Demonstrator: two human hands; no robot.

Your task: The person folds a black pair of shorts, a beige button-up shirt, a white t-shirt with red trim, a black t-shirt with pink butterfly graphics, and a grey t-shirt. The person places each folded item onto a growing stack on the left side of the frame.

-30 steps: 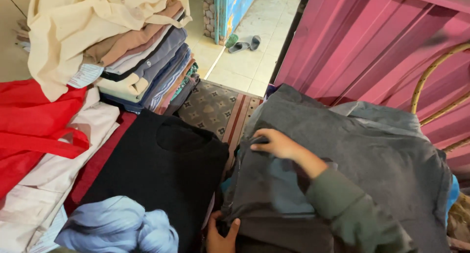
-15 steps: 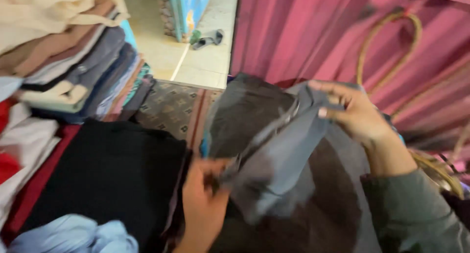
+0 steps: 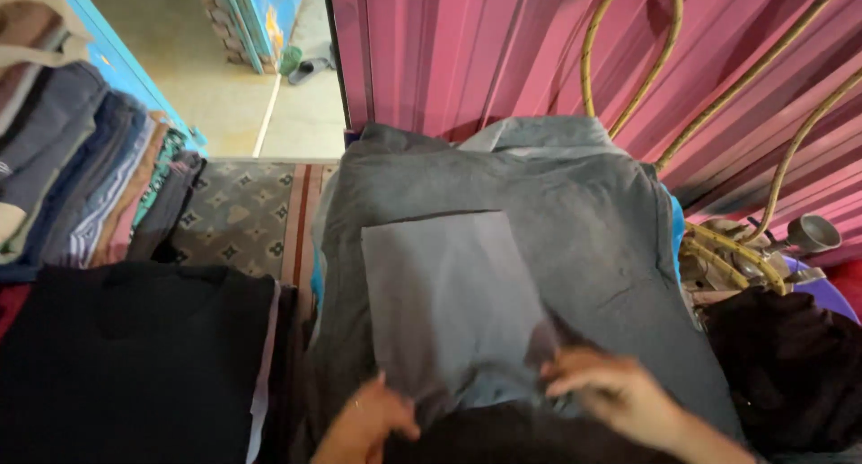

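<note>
Here my left hand and my right hand both sit at the near edge of a lighter grey cloth, a roughly rectangular piece lying flat on top of a larger dark grey garment. My left hand has its fingers pressed down on the near left corner of the cloth; I cannot tell whether they pinch the fabric or only rest on it. My right hand has its fingers curled together over the near right corner, bunched against the fabric, which wrinkles a little under them; whether they truly grip it is blurred. The dark grey garment spreads out beneath, its far edge reaching towards a pink corrugated wall, where a lighter collar-like fold shows. Just beside it on my left lies a flat black garment, and further left stands a stack of folded clothes in greys, blues and browns. Between them a patterned mat covers the floor, and a pale tiled floor shows beyond. On my right, yellowish hoses loop up against the wall, a small metal cup sits near them, and a dark cloth heap lies close to my right wrist.
</note>
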